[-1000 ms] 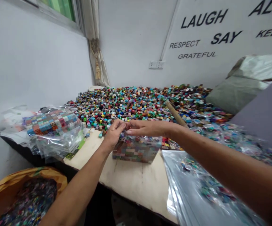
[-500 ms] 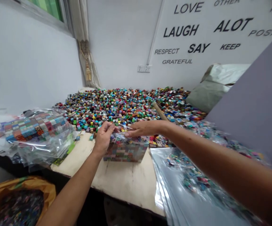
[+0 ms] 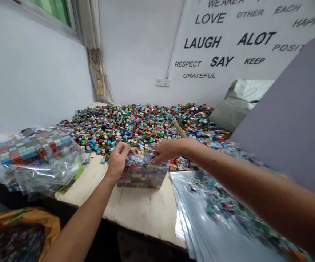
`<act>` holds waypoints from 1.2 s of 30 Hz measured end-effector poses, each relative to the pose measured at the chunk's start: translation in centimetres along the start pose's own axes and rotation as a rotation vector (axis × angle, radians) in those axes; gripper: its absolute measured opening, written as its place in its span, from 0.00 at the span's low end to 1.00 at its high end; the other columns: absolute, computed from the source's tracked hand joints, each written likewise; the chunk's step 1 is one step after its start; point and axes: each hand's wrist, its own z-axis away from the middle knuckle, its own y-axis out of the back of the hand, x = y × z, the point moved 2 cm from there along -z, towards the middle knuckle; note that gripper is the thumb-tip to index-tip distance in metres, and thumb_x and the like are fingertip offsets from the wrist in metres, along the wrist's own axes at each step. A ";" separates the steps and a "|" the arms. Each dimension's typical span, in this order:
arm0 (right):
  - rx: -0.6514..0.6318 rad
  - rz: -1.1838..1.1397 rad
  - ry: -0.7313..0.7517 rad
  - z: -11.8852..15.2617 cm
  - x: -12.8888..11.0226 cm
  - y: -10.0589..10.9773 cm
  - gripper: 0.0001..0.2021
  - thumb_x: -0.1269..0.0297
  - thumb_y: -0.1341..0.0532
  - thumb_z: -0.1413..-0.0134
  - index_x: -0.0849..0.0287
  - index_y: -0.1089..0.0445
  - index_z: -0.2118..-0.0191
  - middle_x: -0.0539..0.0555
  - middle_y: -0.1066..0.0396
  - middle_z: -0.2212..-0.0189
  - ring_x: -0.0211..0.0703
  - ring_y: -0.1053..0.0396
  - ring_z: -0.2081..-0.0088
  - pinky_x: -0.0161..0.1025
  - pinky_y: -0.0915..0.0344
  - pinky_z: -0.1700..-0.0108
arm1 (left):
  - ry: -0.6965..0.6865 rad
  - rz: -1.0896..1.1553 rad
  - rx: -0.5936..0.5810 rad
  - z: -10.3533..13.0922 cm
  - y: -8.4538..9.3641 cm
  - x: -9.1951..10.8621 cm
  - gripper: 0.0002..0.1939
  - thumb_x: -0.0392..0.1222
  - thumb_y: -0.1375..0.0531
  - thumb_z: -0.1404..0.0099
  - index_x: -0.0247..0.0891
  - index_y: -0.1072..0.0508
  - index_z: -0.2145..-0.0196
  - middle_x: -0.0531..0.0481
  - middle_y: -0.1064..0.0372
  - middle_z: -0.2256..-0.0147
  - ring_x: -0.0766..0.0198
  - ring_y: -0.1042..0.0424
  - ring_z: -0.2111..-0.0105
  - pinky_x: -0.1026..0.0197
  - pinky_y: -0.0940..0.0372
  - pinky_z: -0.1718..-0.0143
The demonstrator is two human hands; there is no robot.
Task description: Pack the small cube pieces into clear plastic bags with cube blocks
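Note:
A block-shaped package with a colourful brick pattern (image 3: pixel 142 178) stands on the table in front of me, wrapped in clear plastic. At its top lie shiny, crumpled clear packets (image 3: pixel 138 160). My left hand (image 3: pixel 118 159) is closed in a pinch on the upper left edge of the clear plastic bag. Over the top right of the package is my right hand (image 3: pixel 170 149), palm down, its fingers apart and bent downward at the bag's mouth. A strip of clear film stretches between both hands. The right fingertips are partly hidden.
Loose coloured cubes (image 3: pixel 135 122) are heaped behind the package, with a wooden stick (image 3: pixel 179 129) among them. Flat clear bags (image 3: pixel 201 218) and small packets (image 3: pixel 223 203) lie right. Another wrapped brick-patterned bundle (image 3: pixel 37 149) sits left, above an orange sack (image 3: pixel 54 222).
My right hand's outstretched fingers have bent down toward the packets at the bag's mouth. My left hand keeps its pinch. The whole view has shifted slightly.

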 end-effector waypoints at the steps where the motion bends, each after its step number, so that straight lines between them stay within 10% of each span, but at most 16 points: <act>1: -0.010 0.067 -0.026 0.2 -0.1 0.1 0.19 0.49 0.27 0.70 0.54 0.34 0.81 0.52 0.35 0.80 0.49 0.33 0.72 0.46 0.38 0.68 | 0.003 0.006 0.005 -0.1 0.0 0.0 0.13 0.50 0.43 0.37 0.38 0.33 0.73 0.54 0.32 0.74 0.67 0.32 0.70 0.64 0.39 0.63; 7: 0.000 0.227 0.139 0.9 -2.3 0.5 0.07 0.58 0.36 0.53 0.54 0.28 0.68 0.53 0.27 0.71 0.45 0.32 0.69 0.41 0.38 0.66 | 0.164 0.111 -0.097 -0.6 0.5 1.0 0.14 0.51 0.39 0.42 0.37 0.33 0.75 0.53 0.30 0.75 0.66 0.31 0.71 0.64 0.38 0.64; 17: -0.215 -0.290 0.265 -0.9 -2.7 -2.1 0.24 0.55 0.42 0.49 0.58 0.34 0.47 0.48 0.36 0.73 0.38 0.39 0.72 0.35 0.42 0.69 | 0.292 0.346 -0.214 -0.7 1.0 1.0 0.12 0.49 0.35 0.44 0.37 0.29 0.72 0.51 0.26 0.63 0.65 0.29 0.65 0.63 0.35 0.61; 36: -0.330 -0.208 0.378 -2.8 -4.0 -2.9 0.20 0.52 0.40 0.47 0.51 0.30 0.49 0.52 0.27 0.62 0.43 0.31 0.65 0.35 0.36 0.67 | 0.243 0.357 -0.130 -0.4 0.9 1.0 0.17 0.54 0.34 0.47 0.35 0.26 0.71 0.50 0.26 0.68 0.64 0.28 0.67 0.62 0.34 0.63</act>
